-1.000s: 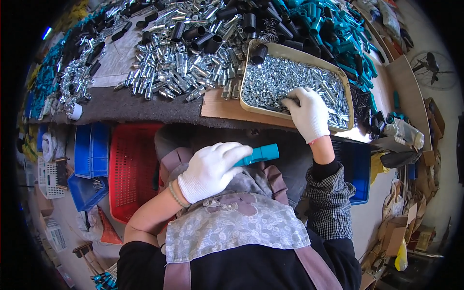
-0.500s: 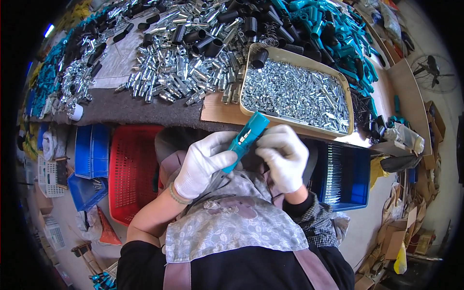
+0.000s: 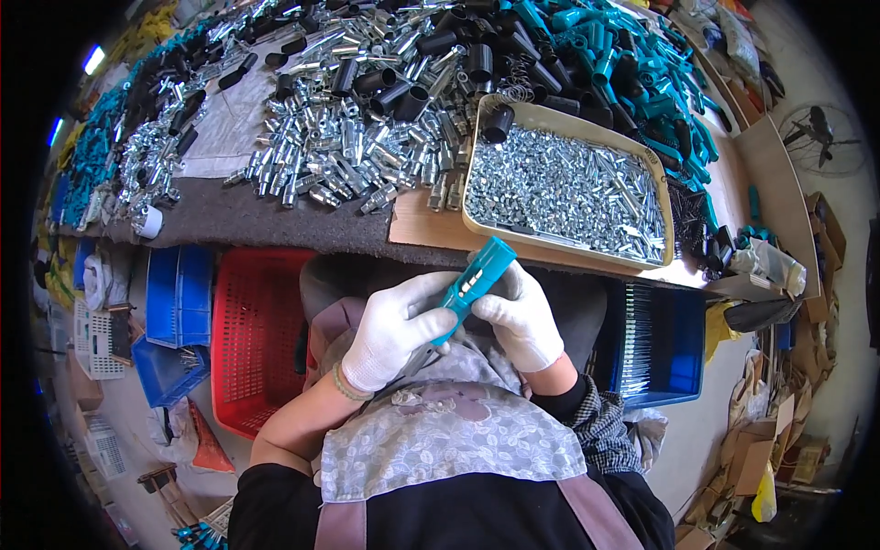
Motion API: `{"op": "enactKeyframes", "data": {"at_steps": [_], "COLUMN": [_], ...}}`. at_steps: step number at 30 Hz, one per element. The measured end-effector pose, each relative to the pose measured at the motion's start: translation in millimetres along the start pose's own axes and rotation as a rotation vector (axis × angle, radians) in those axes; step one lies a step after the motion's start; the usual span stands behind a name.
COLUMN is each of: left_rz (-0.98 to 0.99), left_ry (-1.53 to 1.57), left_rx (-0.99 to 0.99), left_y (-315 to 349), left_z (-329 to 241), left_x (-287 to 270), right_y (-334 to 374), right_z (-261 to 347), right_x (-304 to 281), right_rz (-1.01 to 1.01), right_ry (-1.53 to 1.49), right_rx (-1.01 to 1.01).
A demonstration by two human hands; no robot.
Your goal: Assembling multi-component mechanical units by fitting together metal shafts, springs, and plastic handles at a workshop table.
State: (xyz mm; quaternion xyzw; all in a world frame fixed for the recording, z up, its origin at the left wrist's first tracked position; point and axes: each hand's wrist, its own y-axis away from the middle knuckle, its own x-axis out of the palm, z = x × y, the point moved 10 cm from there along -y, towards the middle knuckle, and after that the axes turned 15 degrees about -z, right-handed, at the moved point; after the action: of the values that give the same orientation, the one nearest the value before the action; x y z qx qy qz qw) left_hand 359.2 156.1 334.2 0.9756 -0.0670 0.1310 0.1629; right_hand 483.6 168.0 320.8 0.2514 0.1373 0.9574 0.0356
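Your white-gloved left hand [image 3: 390,328] gripped teal plastic tubular part [image 3: 486,266] above patterned grey fabric apron [image 3: 445,449]; white-gloved right hand [image 3: 524,321], come from cream rectangular tray [image 3: 559,242], curled beside part, pinch unclear: work apparently turned two-handed.

Gripping teal tubular part [image 3: 490,261] nr ctr of frame in gloved L hand [image 3: 394,328], tilted w/ wide end to upper R and shiny metal bit [image 3: 471,280] in side slot, w/ gloved R hand [image 3: 521,321] up against it. Can see, above and R of ctr, cream tray [image 3: 587,129] of small metal pcs w/ black tube [image 3: 498,124] at its upper L corner, plus heaped metal fittings [image 3: 353,151] upper ctr and teal pile [image 3: 674,110] upper R. Below tabletop, red basket [image 3: 247,316] ctr L, blue bin [image 3: 683,367] ctr R.
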Motion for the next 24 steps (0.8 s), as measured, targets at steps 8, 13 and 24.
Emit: {"op": "enactKeyframes", "data": {"at_steps": [8,13,24], "left_rz": [0.069,0.089,0.072], "left_ry": [0.178,0.355,0.5], "left_rx": [0.031,0.02,-0.126], "left_y": [-2,-4,-6], "left_z": [-11,-17,2], "left_x": [3,-6,-17], "right_y": [-5,-30,-179], "right_z": [30,65,127], "right_x": [33,60,46], "right_rz": [0.081,0.26,-0.261], "right_ry": [0.219,0.736,1.845], "right_rx": [-0.086,-0.311,-0.946]}}
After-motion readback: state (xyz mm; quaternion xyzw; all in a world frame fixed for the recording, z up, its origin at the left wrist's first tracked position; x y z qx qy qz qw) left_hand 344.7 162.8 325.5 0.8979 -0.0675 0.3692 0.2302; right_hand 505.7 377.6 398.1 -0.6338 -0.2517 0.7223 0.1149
